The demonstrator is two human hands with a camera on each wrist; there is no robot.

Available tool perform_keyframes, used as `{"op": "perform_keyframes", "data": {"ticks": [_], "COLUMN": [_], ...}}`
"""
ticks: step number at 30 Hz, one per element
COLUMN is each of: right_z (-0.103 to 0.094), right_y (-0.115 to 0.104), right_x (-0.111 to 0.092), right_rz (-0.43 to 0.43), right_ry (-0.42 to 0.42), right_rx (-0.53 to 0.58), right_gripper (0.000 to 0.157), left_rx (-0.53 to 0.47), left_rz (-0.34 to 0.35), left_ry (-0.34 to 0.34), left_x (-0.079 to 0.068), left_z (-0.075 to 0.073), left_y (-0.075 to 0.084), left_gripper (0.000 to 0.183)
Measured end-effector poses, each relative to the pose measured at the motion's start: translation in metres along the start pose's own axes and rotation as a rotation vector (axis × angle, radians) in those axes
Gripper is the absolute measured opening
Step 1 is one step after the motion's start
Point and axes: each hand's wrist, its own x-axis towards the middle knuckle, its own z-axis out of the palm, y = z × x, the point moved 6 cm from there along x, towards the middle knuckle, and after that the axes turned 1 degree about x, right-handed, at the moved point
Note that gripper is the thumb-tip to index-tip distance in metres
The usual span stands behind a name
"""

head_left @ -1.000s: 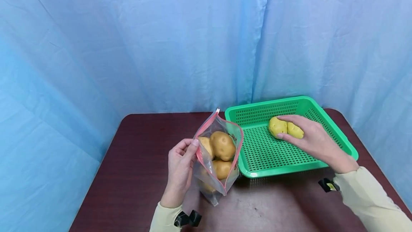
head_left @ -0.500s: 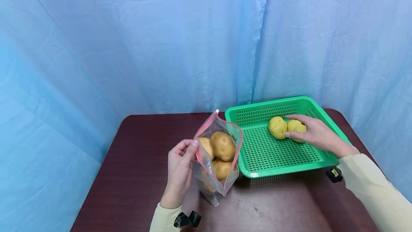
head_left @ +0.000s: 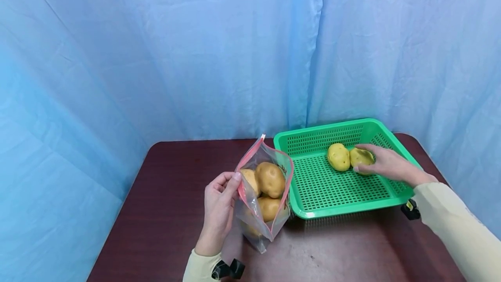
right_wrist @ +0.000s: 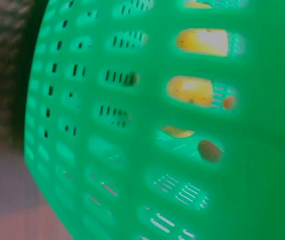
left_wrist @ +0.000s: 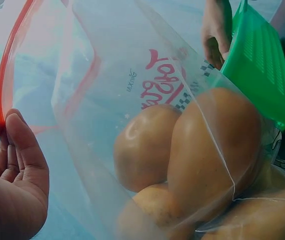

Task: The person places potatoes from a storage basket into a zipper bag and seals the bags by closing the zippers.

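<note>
My left hand (head_left: pixel 219 208) pinches the pink-edged rim of a clear zip bag (head_left: pixel 250 225) between thumb and fingers. The bag's mouth gapes, and several brown potatoes (head_left: pixel 270 179) fill it. In the left wrist view, potatoes (left_wrist: pixel 215 150) show through the printed plastic beside the left hand (left_wrist: pixel 17 185). My right hand (head_left: pixel 391 164) reaches into a green basket (head_left: pixel 325 214), its thumb and fingers curved round the right one of two yellow potatoes (head_left: pixel 362 160). The other yellow potato (head_left: pixel 339 157) lies just left of it. Slots in the basket wall (right_wrist: pixel 147 100) reveal yellow potato (right_wrist: pixel 190 90) in the right wrist view.
A dark reddish-brown table (head_left: pixel 176 195) carries the bag and basket, which stand side by side. Light blue curtains (head_left: pixel 215 55) hang behind the table and along its sides. A black wrist device (head_left: pixel 228 269) sits at the left sleeve.
My right hand has shifted right and slightly down, from over both yellow potatoes to round the right one. The left hand keeps its hold on the bag's rim.
</note>
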Motion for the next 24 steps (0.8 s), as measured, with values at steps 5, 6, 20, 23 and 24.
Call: {"op": "perform_keyframes", "data": {"ticks": [5, 6, 20, 23, 24], "right_z": [0.006, 0.007, 0.014, 0.013, 0.012], "right_y": [0.007, 0.007, -0.006, -0.007, -0.007], "right_x": [0.003, 0.003, -0.016, -0.020, -0.022], "right_rz": [0.012, 0.011, -0.062, -0.079, -0.076], "right_ry": [-0.036, -0.037, -0.009, 0.001, 0.007], "right_rx": [-0.029, -0.037, -0.035, -0.012, -0.005], "right_gripper": [0.091, 0.092, 0.068, 0.062, 0.062], "left_rx": [-0.006, -0.007, -0.008, -0.008, -0.011], "left_rz": [0.002, 0.002, 0.016, 0.019, 0.019], "left_ry": [0.003, 0.004, 0.004, 0.001, -0.001], "left_x": [0.000, -0.001, 0.001, 0.001, 0.001], "left_z": [0.000, 0.000, 0.000, -0.001, -0.001], "left_y": [0.001, 0.001, 0.000, 0.000, 0.000], "left_gripper": [0.014, 0.014, 0.015, 0.014, 0.014]}}
